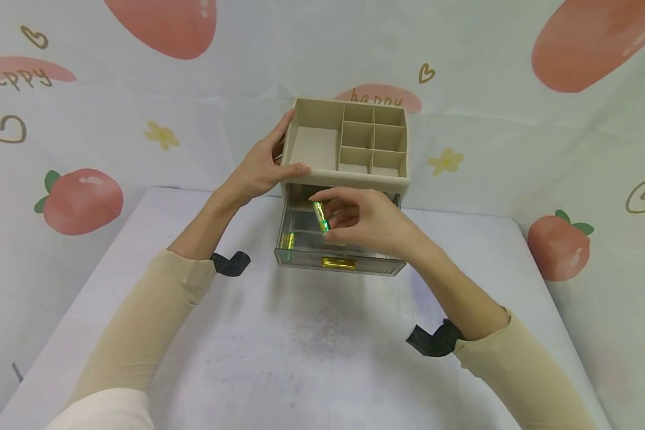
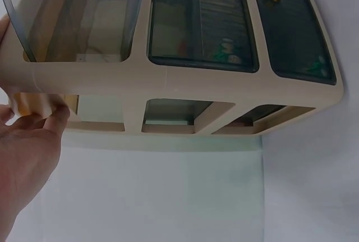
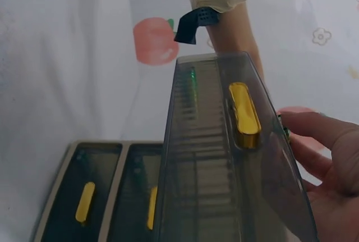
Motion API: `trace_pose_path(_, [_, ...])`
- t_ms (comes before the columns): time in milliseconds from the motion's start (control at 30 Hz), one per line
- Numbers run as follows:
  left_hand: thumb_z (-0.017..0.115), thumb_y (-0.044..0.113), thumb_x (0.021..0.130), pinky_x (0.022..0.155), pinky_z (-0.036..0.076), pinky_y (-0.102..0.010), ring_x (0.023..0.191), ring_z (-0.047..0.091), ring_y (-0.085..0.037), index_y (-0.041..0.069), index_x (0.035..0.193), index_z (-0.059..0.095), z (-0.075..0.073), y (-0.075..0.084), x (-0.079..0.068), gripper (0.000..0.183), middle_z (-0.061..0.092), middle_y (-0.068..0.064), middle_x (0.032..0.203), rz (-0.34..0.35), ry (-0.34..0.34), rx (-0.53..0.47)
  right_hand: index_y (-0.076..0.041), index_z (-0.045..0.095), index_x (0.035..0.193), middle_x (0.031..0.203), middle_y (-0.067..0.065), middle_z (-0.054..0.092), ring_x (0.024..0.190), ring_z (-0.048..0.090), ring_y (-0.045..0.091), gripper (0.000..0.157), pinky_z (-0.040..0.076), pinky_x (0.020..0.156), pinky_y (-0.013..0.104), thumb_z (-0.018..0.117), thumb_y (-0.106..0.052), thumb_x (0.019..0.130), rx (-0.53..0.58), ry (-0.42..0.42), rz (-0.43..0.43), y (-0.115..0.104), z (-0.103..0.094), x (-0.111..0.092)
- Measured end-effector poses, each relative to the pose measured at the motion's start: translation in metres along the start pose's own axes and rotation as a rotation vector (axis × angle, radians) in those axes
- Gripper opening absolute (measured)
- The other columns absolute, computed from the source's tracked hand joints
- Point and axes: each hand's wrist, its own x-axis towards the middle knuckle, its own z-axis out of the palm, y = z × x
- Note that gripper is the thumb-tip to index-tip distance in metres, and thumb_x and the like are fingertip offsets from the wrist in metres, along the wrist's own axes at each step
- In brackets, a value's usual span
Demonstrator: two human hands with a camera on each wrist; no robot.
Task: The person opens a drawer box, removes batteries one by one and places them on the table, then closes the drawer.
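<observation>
Pinching a small, shiny green-and-gold cylinder [image 1: 321, 217] end to end between thumb and forefinger, the right hand [image 1: 373, 220] is over a pulled-out drawer of clear grey plastic [image 1: 301, 258], its other fingers bent inward behind the cylinder. A second shiny gold-and-green cylinder [image 1: 287, 241] lies at the left end of that drawer, whose front carries a glossy gold handle [image 1: 339, 263]. Gripping the cream plastic desktop organizer [image 1: 355, 177], the left hand [image 1: 263, 164] lays its thumb over the front left of the top rim while its fingers wrap the left side. The organizer's top is divided into one large compartment on the left and six small ones on the right. Beneath the pulled-out drawer, two dark transparent drawers [image 2: 205, 23] are closed, with green patches showing through their fronts. The organizer stands on a white-covered table [image 1: 322, 358], near a white fruit-print backdrop [image 1: 247, 83].
</observation>
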Motion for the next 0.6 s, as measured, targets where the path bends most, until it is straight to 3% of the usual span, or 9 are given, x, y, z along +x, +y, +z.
trace_pose_path(333, [0.071, 0.006, 0.089, 0.106, 0.037, -0.04, 0.135, 0.039, -0.031, 0.013, 0.161, 0.003, -0.001, 0.0, -0.001, 0.099, 0.033, -0.018, 0.154, -0.013, 0.001, 0.012, -0.01, 0.061, 0.136, 0.12, 0.006, 0.064, 0.102, 0.064, 0.02, 0.057, 0.052, 0.088, 0.033, 0.079, -0.002, 0.083, 0.076, 0.025, -0.042, 0.007, -0.018, -0.015])
trace_pose_path(600, [0.071, 0.006, 0.089, 0.107, 0.036, -0.041, 0.137, 0.037, -0.03, 0.014, 0.161, 0.003, 0.0, 0.001, -0.001, 0.1, 0.03, -0.017, 0.156, -0.017, -0.003, 0.008, -0.011, 0.06, 0.139, 0.109, 0.007, 0.065, 0.093, 0.063, 0.021, 0.058, 0.052, 0.08, 0.026, 0.077, -0.001, 0.084, 0.12, 0.055, -0.011, 0.013, -0.027, -0.03])
